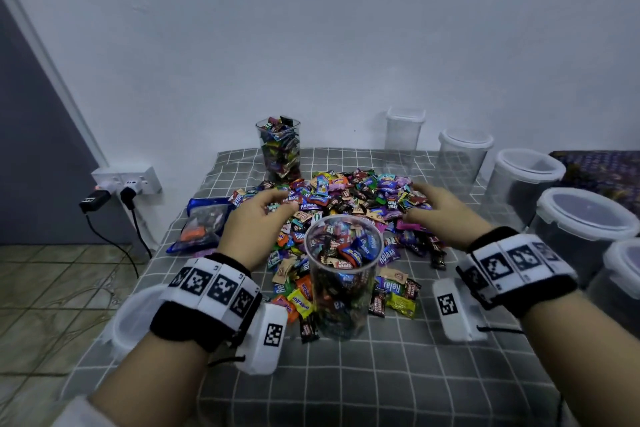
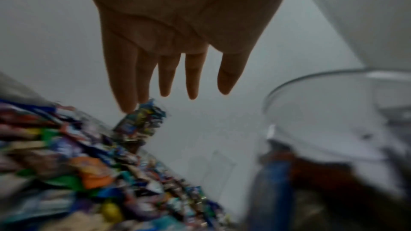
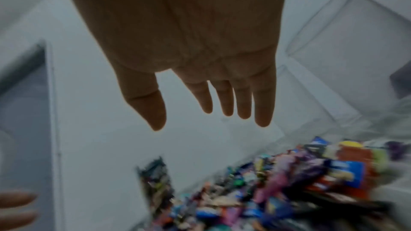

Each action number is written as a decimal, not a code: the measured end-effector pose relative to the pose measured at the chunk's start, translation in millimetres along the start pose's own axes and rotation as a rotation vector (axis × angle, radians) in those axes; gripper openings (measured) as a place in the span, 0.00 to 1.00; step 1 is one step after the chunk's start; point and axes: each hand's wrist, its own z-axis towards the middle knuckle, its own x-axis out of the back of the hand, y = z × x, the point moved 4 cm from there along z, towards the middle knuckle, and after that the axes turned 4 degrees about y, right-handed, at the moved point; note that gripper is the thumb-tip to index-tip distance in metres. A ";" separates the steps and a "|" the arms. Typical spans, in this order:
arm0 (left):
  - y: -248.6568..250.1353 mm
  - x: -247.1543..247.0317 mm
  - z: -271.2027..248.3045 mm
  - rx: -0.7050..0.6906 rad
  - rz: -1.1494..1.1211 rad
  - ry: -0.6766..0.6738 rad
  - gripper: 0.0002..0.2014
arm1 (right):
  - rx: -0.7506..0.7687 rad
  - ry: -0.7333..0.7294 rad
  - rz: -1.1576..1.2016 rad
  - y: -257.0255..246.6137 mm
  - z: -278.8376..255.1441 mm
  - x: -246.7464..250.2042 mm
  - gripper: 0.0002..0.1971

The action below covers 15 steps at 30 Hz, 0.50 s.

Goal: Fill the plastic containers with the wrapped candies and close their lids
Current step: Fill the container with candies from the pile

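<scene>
Candy pile [image 1: 349, 198]: heaped mid-worktop behind a nearly full, lidless round container [image 1: 341, 274]. Left hand [image 1: 254, 229], right hand [image 1: 438, 215]: fingers extended over pile, holding nothing

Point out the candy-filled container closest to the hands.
The round clear container standing between the wrists, lidless; the other filled container stands far back by the wall.

candy pile [image 2: 89, 173] blurred in both wrist views, wrapper text unreadable, rt-side lidded containers [image 1: 620, 274] cut off

A plain white wall [image 1: 311, 28], tiled floor [image 1: 52, 288], and a wall socket [image 1: 128, 180] with plugged chargers.
</scene>
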 end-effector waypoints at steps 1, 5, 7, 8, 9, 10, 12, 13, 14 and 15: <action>-10.1 -2.4 5.1 0.046 0.132 -0.048 0.17 | -0.023 -0.001 -0.082 7.7 6.3 -5.5 0.36; -46.4 -18.5 18.3 0.180 0.491 -0.230 0.32 | -0.131 -0.056 -0.351 34.2 20.4 -28.4 0.37; -58.5 -26.2 22.0 0.211 0.625 -0.282 0.36 | -0.169 -0.080 -0.437 43.6 25.4 -38.6 0.38; -62.8 -29.5 23.1 0.225 0.676 -0.307 0.38 | -0.183 -0.096 -0.466 47.0 27.1 -43.2 0.40; -66.8 -33.0 24.5 0.235 0.710 -0.332 0.39 | -0.200 -0.120 -0.491 49.7 28.5 -48.0 0.42; -68.3 -36.1 24.1 0.249 0.732 -0.358 0.41 | -0.210 -0.145 -0.511 52.2 29.8 -52.7 0.43; -68.7 -42.5 24.4 0.245 0.758 -0.391 0.43 | -0.219 -0.195 -0.519 53.3 31.1 -59.3 0.46; -67.5 -45.6 24.3 0.233 0.770 -0.401 0.43 | -0.213 -0.208 -0.512 51.8 30.9 -61.3 0.46; -66.0 -48.2 23.0 0.231 0.780 -0.420 0.44 | -0.200 -0.218 -0.506 50.1 31.1 -63.5 0.46; -64.4 -50.7 21.9 0.226 0.782 -0.443 0.45 | -0.190 -0.229 -0.506 47.7 30.0 -65.1 0.46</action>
